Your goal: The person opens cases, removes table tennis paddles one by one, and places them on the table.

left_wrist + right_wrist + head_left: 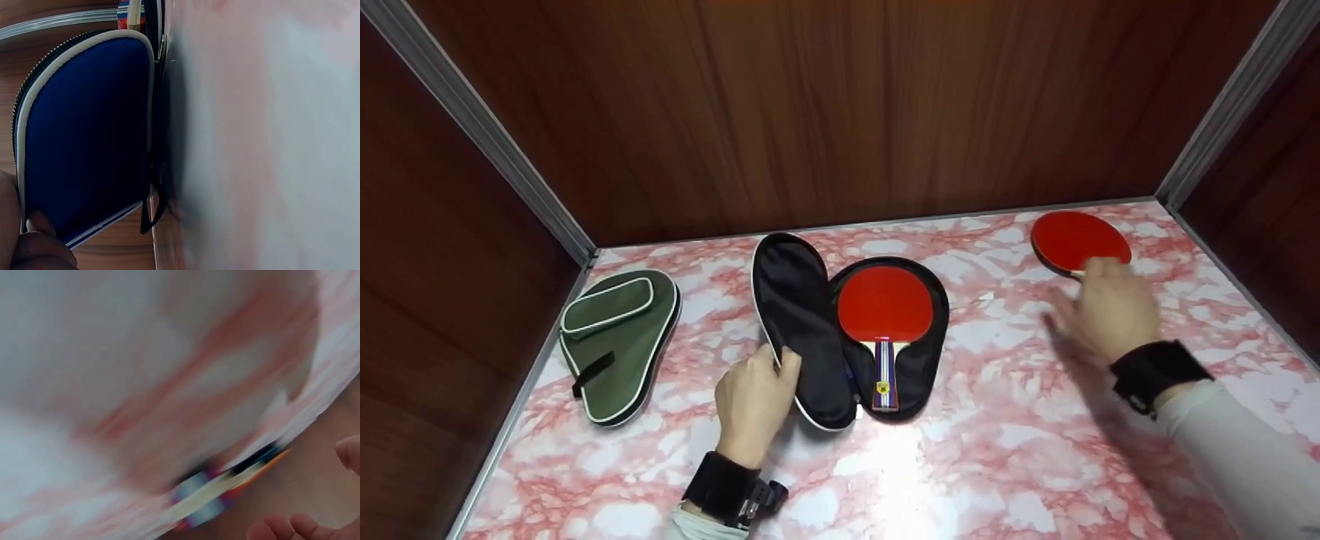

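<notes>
My left hand (pixel 757 390) pinches the edge of the raised lid of a paddle case (pixel 802 330). The lid's lining is black and its outer side (pixel 90 129) is blue with white piping. In the case's other half lies a red table tennis paddle (pixel 885 307), its striped handle toward me. At the far right a second red paddle (pixel 1080 240) rests on the table. My right hand (pixel 1117 311), blurred, hovers by its handle. In the right wrist view the thumb and fingertips (pixel 281 529) stand apart from the striped handle (pixel 199 500).
A green paddle case (pixel 622 345) with white piping and a black strap lies at the left of the pink-and-white marbled table (pixel 997 465). Wood-grain panels (pixel 840 112) rise behind the table and at both sides.
</notes>
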The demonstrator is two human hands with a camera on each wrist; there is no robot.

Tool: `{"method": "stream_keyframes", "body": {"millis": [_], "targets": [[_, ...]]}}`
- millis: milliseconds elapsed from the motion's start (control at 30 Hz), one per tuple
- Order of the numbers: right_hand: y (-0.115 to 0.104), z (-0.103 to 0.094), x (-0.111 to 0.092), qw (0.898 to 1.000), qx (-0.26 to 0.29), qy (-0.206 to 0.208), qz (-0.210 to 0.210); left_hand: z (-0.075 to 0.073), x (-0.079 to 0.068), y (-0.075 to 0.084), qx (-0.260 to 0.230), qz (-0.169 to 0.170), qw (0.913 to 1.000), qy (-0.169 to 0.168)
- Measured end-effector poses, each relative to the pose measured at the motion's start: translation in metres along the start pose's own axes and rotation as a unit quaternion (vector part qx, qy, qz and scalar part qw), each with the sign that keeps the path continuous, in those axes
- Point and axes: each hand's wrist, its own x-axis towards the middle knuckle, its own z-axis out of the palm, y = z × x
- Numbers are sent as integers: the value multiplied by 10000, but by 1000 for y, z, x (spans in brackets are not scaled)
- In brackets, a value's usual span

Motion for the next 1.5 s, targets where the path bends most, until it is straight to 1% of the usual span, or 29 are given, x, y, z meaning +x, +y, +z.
{"method": "stream_keyframes", "body": {"millis": [33,167,300,367,500,633,733,833,1100,1167,1233,1433,1500], "targets": [[-11,-1,-1,9998,110,-31,-178,0,0,0,0,-4,10000,11],[-59,-1,-9,9953,617,-371,-645,-1,-1,0,11,2,10000,37],[-106,0,-19,9887,979,-651,-925,0,-1,0,18,47,10000,70],[-127,2,-23,9856,1100,-710,-1073,0,-1,1,10,55,10000,71],[-162,8,-30,9801,1162,-754,-1421,0,0,2,-6,48,10000,51],[-187,16,-35,9765,1054,-770,-1716,1,-1,2,-8,37,10000,27],[-199,22,-36,9750,895,-697,-1912,1,-1,3,-19,47,10000,38],[-208,26,-37,9755,696,-630,-1988,1,0,3,-44,67,9999,69],[-220,36,-36,9832,176,-632,-1704,1,0,3,-29,77,9999,130],[-221,36,-36,9843,109,-715,-1610,1,0,3,-15,94,9998,150],[-222,35,-35,9847,154,-880,-1496,1,0,4,-3,106,9998,144],[-219,31,-29,9800,336,-1588,-1152,2,-2,5,5,126,9999,94],[-218,31,-28,9795,355,-1660,-1081,2,-2,5,11,140,9999,83]]}}
